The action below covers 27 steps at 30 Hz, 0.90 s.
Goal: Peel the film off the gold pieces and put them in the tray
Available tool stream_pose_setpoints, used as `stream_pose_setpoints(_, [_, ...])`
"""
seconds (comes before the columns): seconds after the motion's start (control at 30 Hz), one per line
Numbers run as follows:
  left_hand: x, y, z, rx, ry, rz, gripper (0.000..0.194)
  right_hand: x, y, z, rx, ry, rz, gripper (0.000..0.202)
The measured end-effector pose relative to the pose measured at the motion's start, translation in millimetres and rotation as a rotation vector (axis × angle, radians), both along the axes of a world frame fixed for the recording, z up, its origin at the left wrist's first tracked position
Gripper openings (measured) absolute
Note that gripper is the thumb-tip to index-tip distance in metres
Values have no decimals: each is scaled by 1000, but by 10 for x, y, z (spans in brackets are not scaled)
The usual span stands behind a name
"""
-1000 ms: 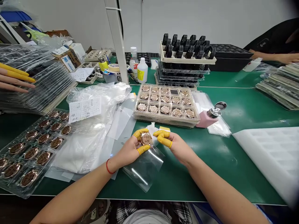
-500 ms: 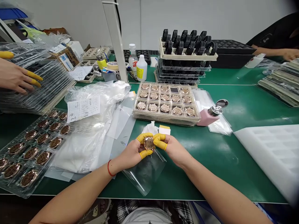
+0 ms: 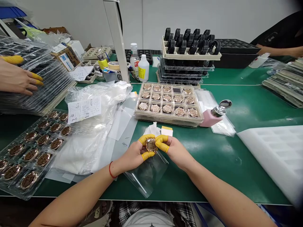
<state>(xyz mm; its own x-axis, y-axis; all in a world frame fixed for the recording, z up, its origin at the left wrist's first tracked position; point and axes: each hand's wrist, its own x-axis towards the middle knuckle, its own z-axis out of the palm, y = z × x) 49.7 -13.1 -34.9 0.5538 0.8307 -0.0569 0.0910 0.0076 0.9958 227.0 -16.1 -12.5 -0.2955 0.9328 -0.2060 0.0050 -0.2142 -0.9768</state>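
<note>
A round rose-gold watch case (image 3: 151,145) is held up over the green table, its engraved flat side facing me. My left hand (image 3: 134,154) grips its left edge between thumb and finger, both in yellow finger cots. From the other side my right hand (image 3: 174,148) pinches the right edge, also with yellow cots. Beneath the hands lies a clear plastic sheet (image 3: 146,176). Just beyond them are a crumpled white tissue (image 3: 152,129) and a small yellow-and-white box (image 3: 167,130). A tray of similar watch cases (image 3: 169,118) stands farther back.
Another clear tray of watch cases (image 3: 30,154) lies at left beside plastic bags (image 3: 90,135). A co-worker's hands (image 3: 19,77) touch stacked clear trays (image 3: 54,85). A pink pump bottle (image 3: 210,118), white foam (image 3: 272,148) and a rack of black-strapped watches (image 3: 191,53) stand to the right.
The co-worker's upper hand at left has shifted slightly to the right over the stacked trays. My hands and the watch case stay nearly in place.
</note>
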Motion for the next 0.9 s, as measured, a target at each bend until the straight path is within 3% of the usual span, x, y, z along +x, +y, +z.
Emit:
stream_pose_setpoints(0.17, [7, 17, 3, -40, -26, 18, 47, 60, 38, -33, 164, -217, 10, 12])
stream_pose_setpoints(0.33, [14, 46, 25, -158, -120, 66, 49, 294, 282, -158, 556, -1020, -101, 18])
stream_pose_setpoints(0.4, [16, 47, 45, -196, -152, 64, 52, 379, 372, -230, 561, -1262, -74, 22])
stream_pose_setpoints(0.47, [18, 41, 66, -211, -162, 68, 54, 429, 417, -287, 516, -1360, -47, 24])
stream_pose_setpoints(0.67, [22, 40, 82, -154, -119, 100, 53, 340, 309, -235, 363, -1265, -12, 7])
stream_pose_setpoints(0.8, [18, 59, 42, -99, -115, 143, 53, 169, 108, -122, 699, -901, -106, 17])
stream_pose_setpoints(0.9, [9, 62, -8, -48, -123, 153, 52, 66, -18, -123, 897, -789, -32, 20])
